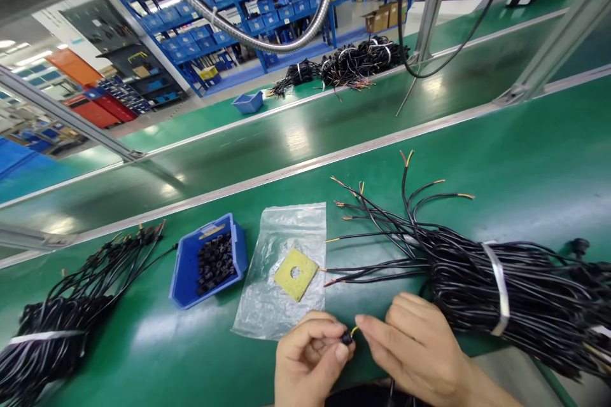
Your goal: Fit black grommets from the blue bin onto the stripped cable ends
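Near the front edge of the bench, my left hand (pixel 312 353) pinches a small black connector (pixel 347 337) between thumb and fingers. A short yellow wire (pixel 354 331) sticks out of the connector towards my right hand (pixel 413 346). The right fingers are closed together at the wire's end, with the index fingertip touching it. Below my right hand, part of a black cable (pixel 392 389) shows; my hand hides where it leads. Just beyond my hands, a yellow square pad (pixel 285 275) with a round hole lies on a clear plastic bag (pixel 267 311).
A blue bin (pixel 181 289) of black connectors stands left of the bag. Bundled black cables (pixel 468 286) with bare wire ends lie at right, another cable bundle (pixel 62 331) at left. Metal rails (pixel 286 172) cross the green bench; a flexible metal hose (pixel 277 46) hangs overhead.
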